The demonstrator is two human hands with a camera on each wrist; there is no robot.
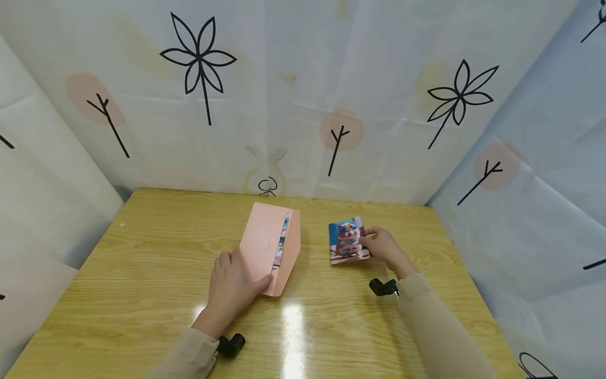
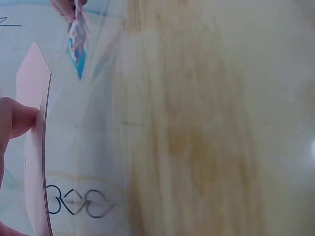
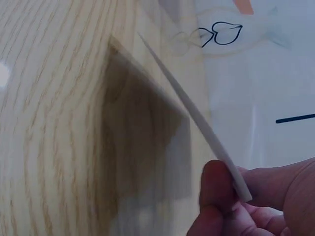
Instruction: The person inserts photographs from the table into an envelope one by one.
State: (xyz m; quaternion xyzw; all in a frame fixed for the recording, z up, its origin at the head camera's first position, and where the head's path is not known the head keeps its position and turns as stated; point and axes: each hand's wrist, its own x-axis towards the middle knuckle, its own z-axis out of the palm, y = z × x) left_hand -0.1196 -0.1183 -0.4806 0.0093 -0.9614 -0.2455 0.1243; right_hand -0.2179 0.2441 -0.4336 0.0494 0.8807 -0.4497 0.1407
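A pink envelope [image 1: 265,242] with its flap [image 1: 291,247] lifted is held by my left hand [image 1: 232,284], thumb on the near edge. Colourful printed cards [image 1: 281,245] show in the envelope's mouth. In the left wrist view the envelope [image 2: 37,137] appears nearly edge-on beside my thumb [image 2: 22,118]. To the right, my right hand [image 1: 381,245] pinches the right edge of a picture card [image 1: 345,242] showing a furry animal in coloured sunglasses. The right wrist view has this card [image 3: 197,118] edge-on between thumb and fingers, above its shadow on the table.
Both hands work over a wooden table [image 1: 142,263]. White curtains [image 1: 284,95] printed with flowers and twigs stand behind and at the sides. A small black device [image 1: 232,346] sits at the left wrist, another black device [image 1: 382,287] at the right.
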